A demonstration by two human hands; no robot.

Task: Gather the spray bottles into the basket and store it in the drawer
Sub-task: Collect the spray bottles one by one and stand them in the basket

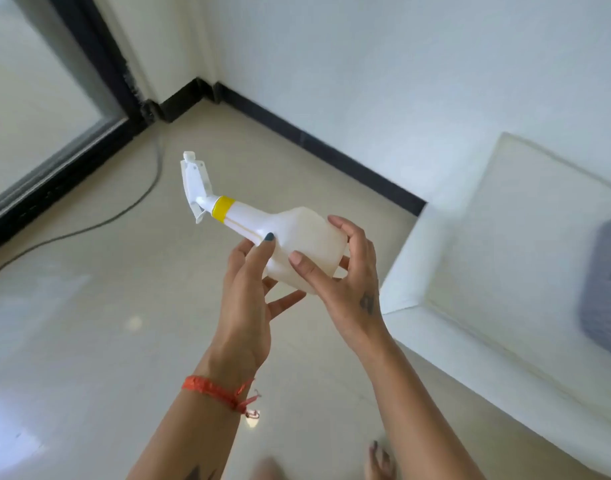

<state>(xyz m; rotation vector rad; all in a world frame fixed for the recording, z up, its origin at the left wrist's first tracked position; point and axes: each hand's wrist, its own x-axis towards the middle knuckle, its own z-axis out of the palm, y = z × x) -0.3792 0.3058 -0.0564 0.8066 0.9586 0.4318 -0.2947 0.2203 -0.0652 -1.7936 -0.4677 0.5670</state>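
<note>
A white translucent spray bottle (297, 237) with a yellow collar and a white trigger head is held tilted above the floor, its nozzle pointing up and left. My left hand (248, 292) cups it from below and the left, thumb on its shoulder. My right hand (349, 275) grips its base from the right, thumb pressed on the side. At the right edge lies a grey woven thing (605, 289), blurred, maybe the basket; I cannot tell. No drawer is in view.
A white raised surface (505, 258) with a low rim fills the right side. A grey cable (124, 209) runs over the beige tiled floor at left. A black-framed glass door (55, 133) stands at far left. My feet show at the bottom.
</note>
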